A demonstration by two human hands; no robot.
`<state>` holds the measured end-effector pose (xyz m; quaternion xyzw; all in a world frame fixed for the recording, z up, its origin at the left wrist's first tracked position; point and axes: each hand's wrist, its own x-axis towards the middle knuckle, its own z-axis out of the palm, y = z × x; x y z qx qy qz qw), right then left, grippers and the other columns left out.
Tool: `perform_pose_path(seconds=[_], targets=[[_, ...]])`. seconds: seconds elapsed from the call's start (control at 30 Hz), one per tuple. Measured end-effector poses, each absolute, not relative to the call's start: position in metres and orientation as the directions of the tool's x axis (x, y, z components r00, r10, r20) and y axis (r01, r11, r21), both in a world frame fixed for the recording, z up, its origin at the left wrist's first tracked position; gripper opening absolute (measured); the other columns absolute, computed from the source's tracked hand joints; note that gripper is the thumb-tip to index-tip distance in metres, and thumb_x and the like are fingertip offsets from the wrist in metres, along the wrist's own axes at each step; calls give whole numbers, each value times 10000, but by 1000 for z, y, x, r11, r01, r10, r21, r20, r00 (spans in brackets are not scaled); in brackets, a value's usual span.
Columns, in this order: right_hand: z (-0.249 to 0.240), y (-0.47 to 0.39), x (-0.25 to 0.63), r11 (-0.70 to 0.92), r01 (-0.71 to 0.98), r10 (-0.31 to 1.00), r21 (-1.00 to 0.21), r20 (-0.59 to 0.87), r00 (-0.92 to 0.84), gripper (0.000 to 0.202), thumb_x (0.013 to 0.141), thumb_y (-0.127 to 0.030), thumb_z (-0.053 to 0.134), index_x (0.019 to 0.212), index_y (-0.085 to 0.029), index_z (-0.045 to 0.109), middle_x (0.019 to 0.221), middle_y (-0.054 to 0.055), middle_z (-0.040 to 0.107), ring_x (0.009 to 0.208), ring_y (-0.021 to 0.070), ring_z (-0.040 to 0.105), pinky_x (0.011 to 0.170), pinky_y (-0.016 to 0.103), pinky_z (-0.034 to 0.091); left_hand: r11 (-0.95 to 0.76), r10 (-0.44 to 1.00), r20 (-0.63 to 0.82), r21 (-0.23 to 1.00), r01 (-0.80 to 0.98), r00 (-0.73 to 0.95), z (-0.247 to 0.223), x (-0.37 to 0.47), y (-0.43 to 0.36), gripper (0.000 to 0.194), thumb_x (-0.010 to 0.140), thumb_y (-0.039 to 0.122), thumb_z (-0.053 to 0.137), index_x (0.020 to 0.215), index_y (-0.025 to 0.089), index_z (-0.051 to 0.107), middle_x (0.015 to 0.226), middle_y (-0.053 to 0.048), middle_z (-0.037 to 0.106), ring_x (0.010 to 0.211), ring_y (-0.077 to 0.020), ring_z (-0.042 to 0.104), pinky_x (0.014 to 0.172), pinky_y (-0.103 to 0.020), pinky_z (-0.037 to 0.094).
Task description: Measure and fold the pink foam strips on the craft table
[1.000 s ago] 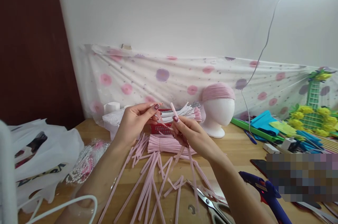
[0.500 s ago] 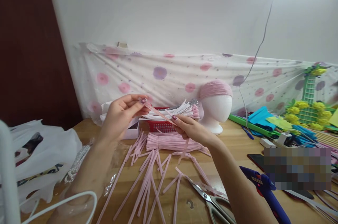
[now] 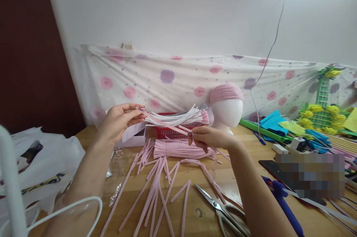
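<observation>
A thin pale pink tape measure (image 3: pixel 167 127) is stretched between my two hands above the table. My left hand (image 3: pixel 122 118) pinches one end of it between thumb and fingertips. Farther along, my right hand (image 3: pixel 208 137) has its fingers closed on the tape, and a short pale stem end pokes out beside the thumb. Below them lies a bundle of pink fuzzy pipe cleaners (image 3: pixel 178 149), with loose ones (image 3: pixel 156 188) fanned out toward me. Grey-handled scissors (image 3: pixel 220 207) rest partly open near my right forearm.
Behind my hands, a red basket (image 3: pixel 167 133) holds white, grey and pink stems. A white foam head (image 3: pixel 227 112) wears a pink wrapped cap. Rightward are a blue glue gun (image 3: pixel 287 207), a dark phone (image 3: pixel 275 170) and coloured paper. White plastic bags (image 3: pixel 52 155) lie left.
My hands have moved apart, the left leftward and the right rightward and slightly down, with a longer stretch of tape between them. The tape's loose part has lifted off the scissors area.
</observation>
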<state>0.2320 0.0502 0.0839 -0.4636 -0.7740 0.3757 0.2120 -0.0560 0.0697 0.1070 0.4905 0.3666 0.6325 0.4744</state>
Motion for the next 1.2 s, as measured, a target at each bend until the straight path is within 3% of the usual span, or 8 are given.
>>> perform_pose_path(seconds=[0.1, 0.23, 0.33, 0.43, 0.6, 0.9, 1.2], targets=[[76, 64, 225, 308, 596, 895, -741, 14, -445, 287, 855, -385, 615, 653, -182, 589, 540, -34, 508, 491, 99, 438, 470, 221, 389, -287, 958, 280, 940, -183, -63, 103, -52, 74, 157, 653, 59, 754, 795, 113, 715, 696, -20, 745, 605, -91, 693, 674, -183, 584], [80, 59, 221, 369, 636, 927, -678, 225, -299, 348, 857, -267, 621, 564, -204, 445, 568, -26, 450, 543, 108, 347, 483, 241, 262, -321, 945, 325, 939, -124, 20, 98, -45, 73, 288, 659, 134, 770, 943, 125, 723, 722, -28, 755, 684, -125, 716, 731, -236, 598], [88, 44, 212, 423, 618, 904, -663, 361, -230, 305, 972, -366, 483, 709, -211, 468, 618, -37, 379, 570, 122, 321, 506, 261, 230, -366, 920, 376, 925, -99, 110, 94, -36, 69, 267, 676, 206, 766, 931, 132, 736, 794, -45, 770, 733, -149, 727, 769, -279, 607], [93, 28, 194, 528, 452, 849, -719, 431, -306, 363, 1020, -510, 355, 915, -210, 529, 637, -55, 316, 562, 126, 318, 516, 262, 249, -419, 889, 434, 900, -121, 149, 93, -24, 61, 243, 714, 234, 748, 941, 148, 743, 852, -49, 782, 764, -169, 740, 775, -302, 616], [91, 14, 174, 602, 306, 773, -738, 442, -455, 372, 1041, -502, 344, 849, -207, 465, 683, -52, 328, 598, 115, 304, 552, 256, 277, -522, 816, 539, 842, -134, 208, 95, -8, 39, 209, 786, 247, 711, 969, 150, 736, 898, -55, 796, 824, -198, 759, 815, -311, 615], [94, 8, 180, 590, 347, 782, -729, 409, -471, 268, 1037, -394, 386, 868, -201, 461, 704, -48, 331, 619, 114, 317, 564, 249, 296, -598, 771, 600, 797, -82, 212, 94, -4, 20, 235, 835, 162, 635, 1044, 168, 743, 876, -12, 802, 810, -150, 758, 757, -222, 612], [95, 8, 183, 604, 374, 779, -704, 424, -462, 320, 1044, -420, 373, 832, -200, 466, 693, -48, 359, 612, 110, 331, 565, 251, 308, -586, 785, 586, 807, -65, 202, 96, -4, 15, 234, 801, 211, 720, 1032, 190, 756, 860, -3, 806, 775, -148, 762, 729, -216, 617]])
